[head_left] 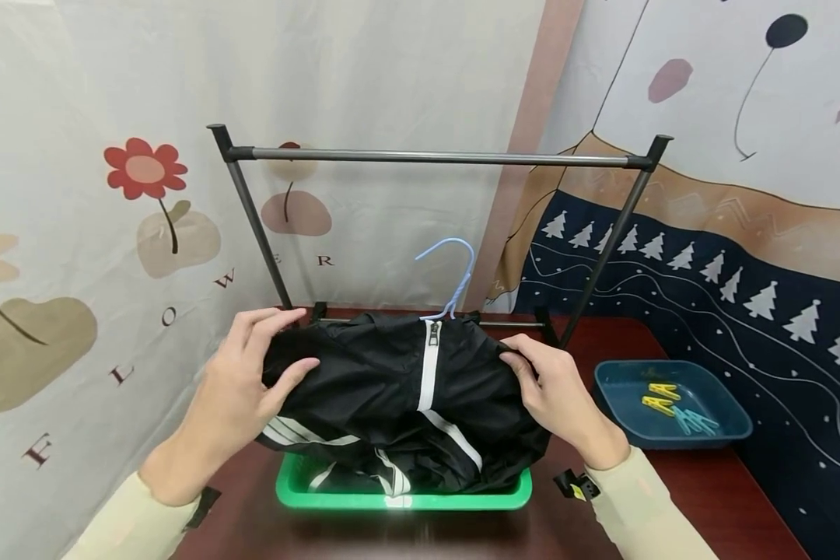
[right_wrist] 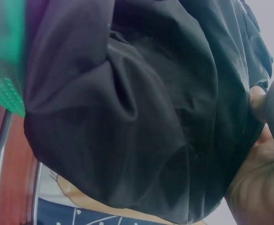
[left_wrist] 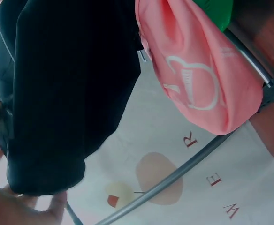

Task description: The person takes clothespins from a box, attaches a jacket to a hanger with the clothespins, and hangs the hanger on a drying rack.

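- The table (head_left: 707,498) bears the rack (head_left: 257,224).
- The rack stands on the far side of the work, its bar (head_left: 420,156) running left to right.
- The jacket (head_left: 378,365), black with white trim, is in front of the rack and below its bar, between the two hands. Its shoulder line, the long axis, runs roughly along the bar. Whether its lower folds hang over the basket or lie in it cannot be told.
- The basket (head_left: 476,502), green, sits before the rack, under the jacket.
- The pink cloth (left_wrist: 198,70) shows near the rack's tubes in the left wrist view.
- The tray (head_left: 624,393) is to the rack's right.
- The left hand (head_left: 234,389) grips one shoulder before the rack's left leg; the right hand (head_left: 560,393) pinches the other before the right leg, nearer the hook.
- The hanger (head_left: 461,288) shows only its blue hook, upright below the bar, tip towards the rack's left.
- Yellow clips (head_left: 656,404) and blue clips (head_left: 696,421) lie in the tray, right of the rack.
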### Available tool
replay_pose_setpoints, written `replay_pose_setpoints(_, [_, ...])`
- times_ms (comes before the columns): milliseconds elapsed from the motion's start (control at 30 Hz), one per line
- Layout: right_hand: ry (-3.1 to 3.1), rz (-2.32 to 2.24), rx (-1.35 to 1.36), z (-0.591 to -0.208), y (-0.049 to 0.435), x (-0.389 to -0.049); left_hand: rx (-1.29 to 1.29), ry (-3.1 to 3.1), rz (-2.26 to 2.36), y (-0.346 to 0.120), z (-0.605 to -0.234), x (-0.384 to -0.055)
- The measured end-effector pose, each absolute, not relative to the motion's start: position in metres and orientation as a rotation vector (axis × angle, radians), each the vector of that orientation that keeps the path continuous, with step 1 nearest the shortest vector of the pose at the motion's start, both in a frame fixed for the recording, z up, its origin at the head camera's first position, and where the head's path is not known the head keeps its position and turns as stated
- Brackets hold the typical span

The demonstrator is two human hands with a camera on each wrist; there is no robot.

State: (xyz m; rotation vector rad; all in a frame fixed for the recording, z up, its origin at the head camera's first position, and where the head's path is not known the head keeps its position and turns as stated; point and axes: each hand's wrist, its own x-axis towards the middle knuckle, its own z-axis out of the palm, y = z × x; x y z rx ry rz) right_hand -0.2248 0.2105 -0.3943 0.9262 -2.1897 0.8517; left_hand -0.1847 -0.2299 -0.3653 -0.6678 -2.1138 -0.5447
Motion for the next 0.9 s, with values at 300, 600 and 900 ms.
replay_pose_setpoints(300, [-2.165,0.879,0.948,-0.396,0.211,-0.225,-0.751,-1.985,-0.473,-0.213,-0.356,-0.190])
replay_pose_setpoints(600, [-2.136,0.889,0.957,-0.396,0.209,-0.226,-0.793,-1.886,-0.718,-0.205,-0.354,-0.194])
replay_pose_setpoints(900, [-2.138,0.897,0.949,-0.394,0.211,-0.225,-0.670,-2.082,-0.697,-0.210,-0.353,-0.191])
